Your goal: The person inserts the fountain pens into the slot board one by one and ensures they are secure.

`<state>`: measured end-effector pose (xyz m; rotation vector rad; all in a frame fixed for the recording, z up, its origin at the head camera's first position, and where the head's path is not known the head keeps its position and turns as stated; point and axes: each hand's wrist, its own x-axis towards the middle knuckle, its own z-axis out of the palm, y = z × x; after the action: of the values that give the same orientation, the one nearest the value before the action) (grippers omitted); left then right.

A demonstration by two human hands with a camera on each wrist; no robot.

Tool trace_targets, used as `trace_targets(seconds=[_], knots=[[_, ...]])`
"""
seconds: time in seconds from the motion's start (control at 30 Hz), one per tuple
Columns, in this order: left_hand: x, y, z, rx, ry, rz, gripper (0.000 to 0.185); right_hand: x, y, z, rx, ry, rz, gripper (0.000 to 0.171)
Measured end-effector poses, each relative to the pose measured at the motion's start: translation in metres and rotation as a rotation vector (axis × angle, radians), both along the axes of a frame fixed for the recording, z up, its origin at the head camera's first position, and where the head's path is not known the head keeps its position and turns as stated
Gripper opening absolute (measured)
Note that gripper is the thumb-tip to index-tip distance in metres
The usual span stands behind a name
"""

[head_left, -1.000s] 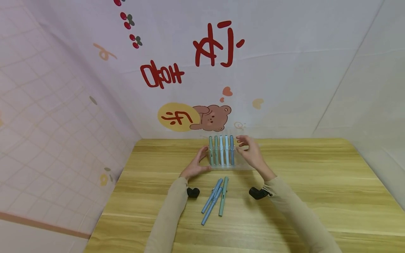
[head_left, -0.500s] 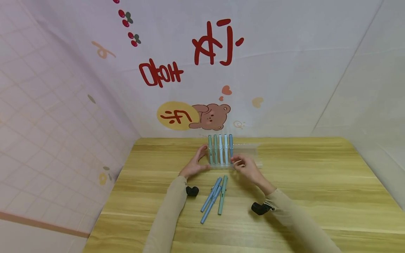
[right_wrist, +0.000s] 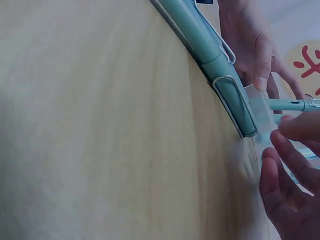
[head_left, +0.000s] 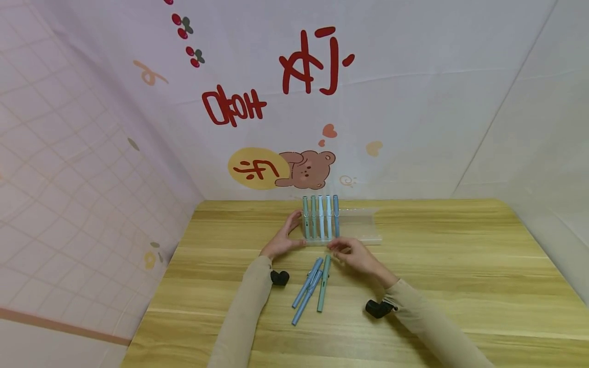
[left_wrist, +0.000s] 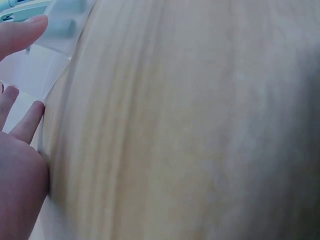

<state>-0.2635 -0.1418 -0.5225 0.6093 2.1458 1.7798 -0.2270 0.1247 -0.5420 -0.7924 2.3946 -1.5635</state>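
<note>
A clear plastic holder (head_left: 363,227) stands at the table's far middle, with several blue and green pens (head_left: 321,217) upright in its left half. My left hand (head_left: 294,225) rests with straight fingers against the holder's left end (left_wrist: 60,25). Three pens lie loose in front: two blue ones (head_left: 307,289) and a green one (head_left: 323,281). My right hand (head_left: 338,249) hovers just in front of the holder, fingers loosely bent beside the green pen's capped end (right_wrist: 235,102). In the right wrist view my right hand (right_wrist: 287,145) holds nothing.
The wooden table (head_left: 460,266) is boxed in by printed fabric walls at the back and both sides. The holder's right half has no pens in it. Black wrist camera mounts (head_left: 279,278) (head_left: 377,308) sit under both sleeves.
My right hand has come down from beside the upright pens, toward me and slightly left, to the top of the lying green pen. The left hand has stayed put.
</note>
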Motion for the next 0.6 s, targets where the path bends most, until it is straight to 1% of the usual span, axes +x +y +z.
trace_targets(seconds=[0.13,0.27,0.33,0.4,0.47,0.53,0.57,0.6], knots=[[-0.001,0.001,-0.003,0.006,0.016,0.008,0.091,-0.001,0.001,-0.008,0.004,0.039,0.088,0.026],[-0.002,0.002,-0.007,0.002,0.027,0.025,0.091,-0.002,0.001,-0.015,0.018,0.118,0.156,0.030],[-0.003,0.002,-0.009,-0.009,0.033,0.035,0.090,-0.002,0.001,-0.017,0.035,0.151,0.165,0.031],[-0.002,0.002,-0.006,-0.010,0.022,0.029,0.090,-0.001,0.000,-0.017,0.050,0.170,0.161,0.031],[-0.001,0.001,-0.004,-0.013,0.013,0.021,0.091,0.000,0.000,-0.018,0.054,0.175,0.157,0.030],[-0.002,0.001,-0.005,0.004,0.002,0.013,0.091,0.001,0.000,-0.018,0.045,0.173,0.153,0.027],[-0.003,0.001,-0.005,0.008,-0.001,0.008,0.092,0.002,0.000,-0.018,0.038,0.173,0.150,0.026],[-0.004,0.001,-0.009,0.008,0.004,0.013,0.092,0.002,0.000,-0.018,0.035,0.171,0.146,0.025]])
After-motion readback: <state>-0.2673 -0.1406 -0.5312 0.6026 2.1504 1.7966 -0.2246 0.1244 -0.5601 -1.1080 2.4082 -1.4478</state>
